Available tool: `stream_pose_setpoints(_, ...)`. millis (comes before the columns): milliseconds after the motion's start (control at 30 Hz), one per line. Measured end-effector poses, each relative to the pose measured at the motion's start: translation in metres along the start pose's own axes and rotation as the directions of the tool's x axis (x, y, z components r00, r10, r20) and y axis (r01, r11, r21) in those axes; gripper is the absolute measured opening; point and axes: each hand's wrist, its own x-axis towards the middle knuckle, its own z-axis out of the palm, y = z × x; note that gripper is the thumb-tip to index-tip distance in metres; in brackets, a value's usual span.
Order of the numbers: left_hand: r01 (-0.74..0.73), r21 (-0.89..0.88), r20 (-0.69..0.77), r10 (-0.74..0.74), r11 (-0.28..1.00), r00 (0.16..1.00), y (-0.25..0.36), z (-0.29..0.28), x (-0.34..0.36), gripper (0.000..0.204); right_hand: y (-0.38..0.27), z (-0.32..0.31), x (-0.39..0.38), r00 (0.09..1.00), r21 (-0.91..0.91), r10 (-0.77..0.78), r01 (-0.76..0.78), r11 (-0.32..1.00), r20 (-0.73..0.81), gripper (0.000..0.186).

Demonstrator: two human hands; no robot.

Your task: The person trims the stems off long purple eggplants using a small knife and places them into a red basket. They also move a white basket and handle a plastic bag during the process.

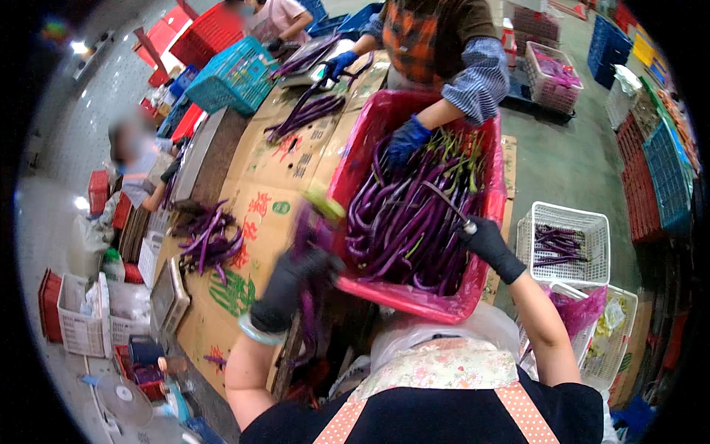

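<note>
Apron (436, 364), eggplants (314, 233) in left grip (297, 287)

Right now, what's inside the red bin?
Long purple eggplants, green stems mostly at far right, a co-worker's blue-gloved hand. A thin metal tool in the right hand crosses over them. Lower layers and the bin floor are covered.

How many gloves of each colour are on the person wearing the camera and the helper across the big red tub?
Black gloves: 2 (left hand, holding eggplants; right hand, holding a thin tool)
Blue gloves: 2 (both on the helper; one inside the red tub, one beyond it)
Total: 4
</note>
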Motion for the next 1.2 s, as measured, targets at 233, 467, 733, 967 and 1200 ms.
stream_pose_setpoints(233, -0.531, -0.748, -0.314, 0.492, 0.398, 0.812, 0.003, -0.093, 0.03, 0.038, -0.113, 0.036, -0.008, 0.935, 0.551, -0.34, 0.23, 0.802, 0.105, 0.031)
stream_pose_setpoints(467, -0.737, -0.623, -0.559, 0.511, 0.262, 0.654, -0.052, -0.155, 0.04, 0.031, -0.187, 0.055, -0.027, 0.744, 0.733, -0.377, -0.217, 0.645, 0.552, 0.053)
stream_pose_setpoints(733, -0.794, -0.502, -0.731, 0.321, 0.344, 0.602, -0.06, -0.144, 0.0, 0.034, -0.212, 0.113, -0.011, 0.744, 0.74, -0.393, -0.198, 0.643, 0.54, 0.052)
stream_pose_setpoints(967, -0.636, -0.65, -0.609, 0.215, 0.416, 0.763, -0.122, -0.159, -0.012, 0.044, -0.239, 0.176, -0.002, 0.749, 0.611, -0.276, -0.21, 0.763, 0.602, 0.022)
stream_pose_setpoints(1200, -0.608, -0.467, -0.532, 0.346, 0.642, 0.773, -0.123, -0.194, -0.042, 0.048, -0.323, 0.23, 0.004, 0.675, 0.624, -0.375, -0.163, 0.764, 0.635, 0.035)
